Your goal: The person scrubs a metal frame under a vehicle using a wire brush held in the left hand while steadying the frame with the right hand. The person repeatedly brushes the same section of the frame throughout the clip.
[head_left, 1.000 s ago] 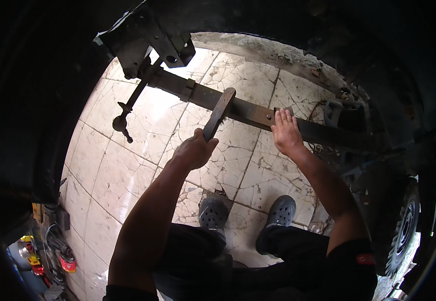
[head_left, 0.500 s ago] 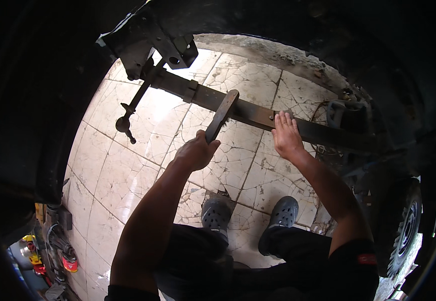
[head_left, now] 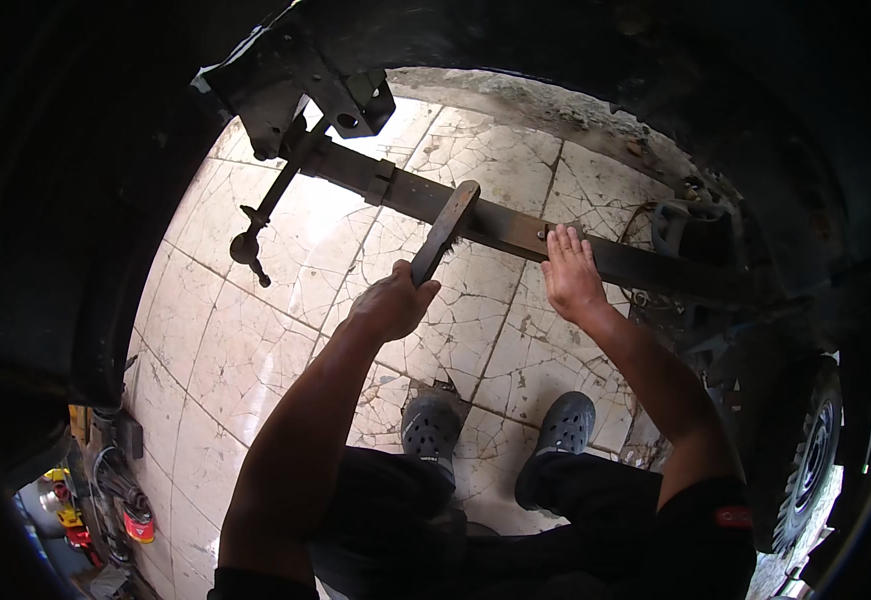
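Lying across the spring (head_left: 415, 193), the brush (head_left: 445, 225) is set at a slant, its far end above the bar and its near end off the spring's near edge. Dark bristles can be made out along its underside; whether the bar is touched by them cannot be told. Of the hands, the left hand (head_left: 392, 302) is wrapped around the brush's near end, on the near side of the spring. The right hand (head_left: 573, 275) is held flat, wrapped around nothing, with its fingers stretched out over the spring, to the right of the brush. Just beside those fingertips, a small bolt (head_left: 541, 234) is seen on the spring's face. To the left of the brush, the spring is encircled by a clip (head_left: 379, 182). Above the spring's left end, a dark bracket (head_left: 360, 112) is seen, and a rod (head_left: 280, 185) with a rounded joint is slanted from that end toward the near side. Below the spring, cracked floor tiles (head_left: 255, 330) are spread, and two grey clogs (head_left: 430, 425) are planted on its near side. Well apart from the spring, a wheel (head_left: 813, 455) is partly shown beyond its right end, nearer the viewer.
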Available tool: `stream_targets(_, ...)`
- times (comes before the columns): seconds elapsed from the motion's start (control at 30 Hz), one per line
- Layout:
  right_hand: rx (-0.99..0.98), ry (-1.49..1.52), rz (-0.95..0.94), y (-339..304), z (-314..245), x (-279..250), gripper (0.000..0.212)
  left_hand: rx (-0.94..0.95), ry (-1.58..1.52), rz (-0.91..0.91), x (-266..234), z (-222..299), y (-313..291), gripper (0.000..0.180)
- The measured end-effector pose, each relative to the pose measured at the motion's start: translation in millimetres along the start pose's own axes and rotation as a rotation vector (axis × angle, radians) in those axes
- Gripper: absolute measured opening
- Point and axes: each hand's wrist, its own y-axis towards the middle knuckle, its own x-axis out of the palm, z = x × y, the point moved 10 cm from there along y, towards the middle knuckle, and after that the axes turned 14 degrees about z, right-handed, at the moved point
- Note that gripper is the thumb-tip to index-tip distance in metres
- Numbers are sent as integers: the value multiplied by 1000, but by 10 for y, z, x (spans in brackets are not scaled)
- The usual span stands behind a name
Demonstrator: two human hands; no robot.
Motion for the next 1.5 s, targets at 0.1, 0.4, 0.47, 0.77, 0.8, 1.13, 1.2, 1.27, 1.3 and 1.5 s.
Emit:
stream_targets(0.1,-83,-4,26,-92,-137,-34,56,55,2,36,23,-6,67,61)
stream_targets(0.4,-71,0,33,17,-23,-18,56,6,-23,0,34,9,29,61)
stream_targets(0.47,-56,0,33,8,-48,-25,56,13,-9,22,5,13,17,61)
stream_targets(0.77,0,8,-7,89,62,55,57,13,-19,2,85,31,36,61)
stream_targets(0.8,3,8,-8,99,41,50,57,7,-16,1,61,23,22,61)
stream_targets(1.13,-39,-25,5,-13,-45,-2,59,8,10,-9,67,-3,32,61)
stream_targets(1.2,-32,-24,1,-13,-46,-15,59,-3,39,-35,56,10,6,61)
stream_targets(1.27,-32,-23,5,-8,-49,-27,59,22,8,3,55,-1,36,61)
stream_targets(1.3,-37,-27,8,-11,-56,-30,59,34,-7,20,45,3,39,62)
stream_targets(1.5,-65,-57,28,-35,-58,-6,59,28,-2,21,61,1,43,61)
